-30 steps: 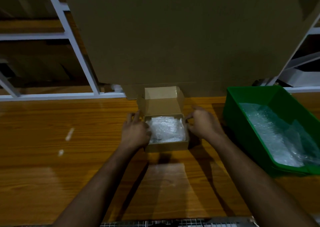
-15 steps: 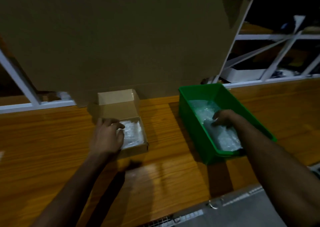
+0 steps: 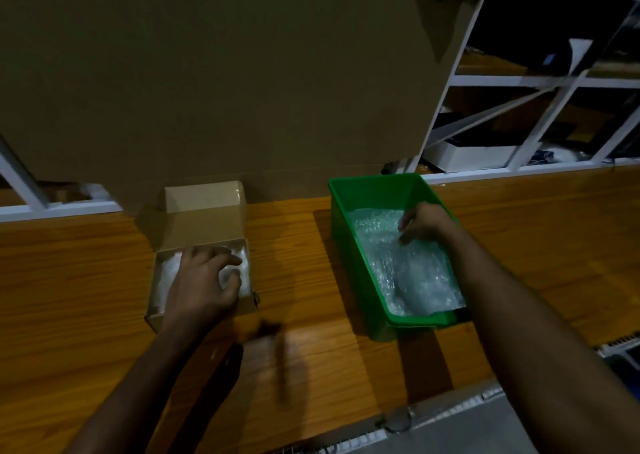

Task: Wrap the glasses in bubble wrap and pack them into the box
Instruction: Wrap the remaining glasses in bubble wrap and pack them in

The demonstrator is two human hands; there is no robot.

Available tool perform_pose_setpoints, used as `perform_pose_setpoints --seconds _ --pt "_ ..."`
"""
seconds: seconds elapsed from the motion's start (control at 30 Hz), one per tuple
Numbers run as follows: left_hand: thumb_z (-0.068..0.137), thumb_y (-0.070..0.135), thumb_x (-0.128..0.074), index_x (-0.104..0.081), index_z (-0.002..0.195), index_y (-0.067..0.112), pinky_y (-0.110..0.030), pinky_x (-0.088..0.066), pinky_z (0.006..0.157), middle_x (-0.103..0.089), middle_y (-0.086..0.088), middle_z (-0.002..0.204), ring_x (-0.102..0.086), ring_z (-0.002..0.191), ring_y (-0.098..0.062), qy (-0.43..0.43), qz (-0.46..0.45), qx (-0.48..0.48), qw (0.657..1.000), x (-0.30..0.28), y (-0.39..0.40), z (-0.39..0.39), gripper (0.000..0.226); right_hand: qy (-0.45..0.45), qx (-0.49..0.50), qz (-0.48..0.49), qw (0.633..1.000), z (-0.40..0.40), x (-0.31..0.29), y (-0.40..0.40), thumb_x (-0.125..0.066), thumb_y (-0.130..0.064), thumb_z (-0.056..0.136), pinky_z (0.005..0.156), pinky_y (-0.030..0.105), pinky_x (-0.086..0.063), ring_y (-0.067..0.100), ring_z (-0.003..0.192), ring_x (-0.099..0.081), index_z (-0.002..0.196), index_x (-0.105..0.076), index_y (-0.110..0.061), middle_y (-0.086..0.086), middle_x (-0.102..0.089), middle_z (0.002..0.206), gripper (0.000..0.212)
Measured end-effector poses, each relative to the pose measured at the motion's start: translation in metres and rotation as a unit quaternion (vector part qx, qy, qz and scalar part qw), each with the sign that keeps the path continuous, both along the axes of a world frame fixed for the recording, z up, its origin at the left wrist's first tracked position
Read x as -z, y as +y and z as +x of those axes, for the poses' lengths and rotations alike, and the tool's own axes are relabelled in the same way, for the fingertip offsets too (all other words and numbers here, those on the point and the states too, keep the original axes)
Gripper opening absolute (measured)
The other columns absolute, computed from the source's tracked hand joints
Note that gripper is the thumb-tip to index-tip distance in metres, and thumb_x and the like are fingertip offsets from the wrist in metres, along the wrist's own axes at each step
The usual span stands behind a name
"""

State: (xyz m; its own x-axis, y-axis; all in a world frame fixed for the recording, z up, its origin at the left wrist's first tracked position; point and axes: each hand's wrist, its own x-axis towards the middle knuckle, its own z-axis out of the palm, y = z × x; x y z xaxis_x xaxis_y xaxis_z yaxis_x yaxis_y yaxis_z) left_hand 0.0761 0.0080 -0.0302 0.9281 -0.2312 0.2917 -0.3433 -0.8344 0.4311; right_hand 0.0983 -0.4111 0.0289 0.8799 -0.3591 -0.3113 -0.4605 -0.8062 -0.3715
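Observation:
A small cardboard box (image 3: 202, 310) sits on the wooden table with its lid flipped up toward the back. A bubble-wrapped bundle (image 3: 242, 266) fills it. My left hand (image 3: 202, 284) lies on top of that bundle, fingers curled over the wrap. To the right stands a green plastic bin (image 3: 349, 239) holding bubble wrap (image 3: 408, 273). My right hand (image 3: 422, 221) reaches down into the bin, fingertips on the wrap near its far end. No bare glasses are visible.
A large cardboard sheet (image 3: 225, 73) stands upright behind the box and bin. White shelving (image 3: 519, 83) rises at the back right. A grey metal edge (image 3: 450, 415) runs along the table's near side. Bare wooden tabletop (image 3: 294, 263) separates box and bin.
My right hand left the box's side and went into the green bin, then further toward its far end. My left hand shifted from the box's side onto the bundle. My view turned right.

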Motion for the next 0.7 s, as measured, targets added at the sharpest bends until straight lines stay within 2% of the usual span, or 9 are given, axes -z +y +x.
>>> perform_pose_setpoints --seconds 0.1,0.2,0.23,0.3,0.4,0.47,0.57,0.63,0.7 --pt "0.088 0.038 -0.064 -0.069 0.113 0.027 -0.038 -0.039 0.088 -0.063 0.001 0.114 -0.046 0.119 -0.024 0.051 -0.068 0.008 0.996 -0.003 -0.015 -0.005 0.028 -0.120 0.001 0.108 0.987 -0.012 -0.036 0.009 -0.083 -0.003 0.072 0.092 0.046 -0.055 0.026 0.095 -0.065 0.094 -0.067 -0.014 0.009 -0.068 0.098 0.029" --pt "0.088 0.046 -0.064 -0.066 0.112 0.038 -0.046 -0.054 0.087 -0.063 0.010 0.116 -0.055 0.115 -0.019 0.107 -0.198 0.030 0.974 -0.013 -0.028 -0.013 0.025 -0.225 -0.083 0.129 0.962 -0.037 -0.079 0.040 -0.081 -0.001 0.078 0.080 0.039 -0.056 0.019 0.082 -0.064 0.099 -0.065 -0.019 0.005 -0.065 0.088 0.031" --pt "0.090 0.044 -0.067 -0.066 0.112 0.039 -0.043 -0.058 0.083 -0.063 0.011 0.119 -0.059 0.112 -0.016 0.154 -0.263 0.039 0.952 -0.022 -0.033 -0.018 0.022 -0.259 -0.110 0.157 0.947 -0.046 -0.091 0.054 -0.080 -0.001 0.078 0.080 0.039 -0.056 0.017 0.081 -0.064 0.100 -0.066 -0.020 0.004 -0.064 0.089 0.033" --pt "0.090 0.044 -0.066 -0.066 0.118 0.037 -0.025 -0.056 0.078 -0.063 0.012 0.124 -0.062 0.111 -0.009 0.254 -0.361 0.086 0.893 -0.040 -0.036 -0.026 0.029 -0.304 -0.152 0.222 0.914 -0.070 -0.111 0.088 -0.081 -0.001 0.077 0.081 0.037 -0.057 0.016 0.084 -0.063 0.105 -0.067 -0.023 0.001 -0.062 0.093 0.037" --pt "0.087 0.052 -0.065 -0.062 0.130 0.034 -0.023 -0.050 0.093 -0.063 0.014 0.132 -0.057 0.123 -0.002 0.286 -0.409 0.177 0.848 -0.057 -0.021 -0.032 0.047 -0.334 -0.173 0.301 0.876 -0.104 -0.118 0.142 -0.083 -0.004 0.076 0.085 0.038 -0.058 0.018 0.095 -0.065 0.109 -0.067 -0.029 -0.006 -0.062 0.099 0.044" --pt "0.085 0.048 -0.071 -0.057 0.135 0.030 -0.024 -0.052 0.093 -0.063 0.012 0.134 -0.058 0.124 -0.004 0.308 -0.434 0.209 0.820 -0.060 -0.004 -0.038 0.055 -0.350 -0.157 0.364 0.849 -0.123 -0.110 0.179 -0.082 -0.001 0.075 0.081 0.039 -0.060 0.017 0.100 -0.065 0.115 -0.065 -0.025 -0.001 -0.061 0.107 0.049" --pt "0.079 0.037 -0.078 -0.060 0.129 0.021 -0.025 -0.055 0.090 -0.070 0.006 0.124 -0.066 0.116 -0.012 0.312 -0.489 0.190 0.792 -0.059 0.019 -0.052 0.056 -0.349 -0.099 0.422 0.831 -0.140 -0.075 0.224 -0.084 0.000 0.071 0.077 0.028 -0.058 0.005 0.104 -0.062 0.124 -0.060 -0.025 0.003 -0.060 0.117 0.063" --pt "0.083 0.026 -0.079 -0.064 0.124 0.014 -0.038 -0.055 0.095 -0.073 -0.004 0.120 -0.067 0.115 -0.024 0.307 -0.527 0.160 0.776 -0.052 0.036 -0.064 0.046 -0.314 -0.001 0.490 0.813 -0.147 -0.045 0.248 -0.085 -0.002 0.067 0.076 0.028 -0.058 0.012 0.109 -0.065 0.129 -0.057 -0.026 0.003 -0.060 0.125 0.072" --pt "0.084 0.018 -0.072 -0.068 0.117 0.014 -0.044 -0.054 0.096 -0.074 -0.007 0.116 -0.068 0.112 -0.028 0.308 -0.556 0.143 0.759 -0.042 0.055 -0.074 0.033 -0.237 0.120 0.603 0.752 -0.156 -0.016 0.268 -0.081 -0.001 0.063 0.076 0.035 -0.061 0.023 0.106 -0.069 0.134 -0.054 -0.017 0.011 -0.065 0.127 0.078"
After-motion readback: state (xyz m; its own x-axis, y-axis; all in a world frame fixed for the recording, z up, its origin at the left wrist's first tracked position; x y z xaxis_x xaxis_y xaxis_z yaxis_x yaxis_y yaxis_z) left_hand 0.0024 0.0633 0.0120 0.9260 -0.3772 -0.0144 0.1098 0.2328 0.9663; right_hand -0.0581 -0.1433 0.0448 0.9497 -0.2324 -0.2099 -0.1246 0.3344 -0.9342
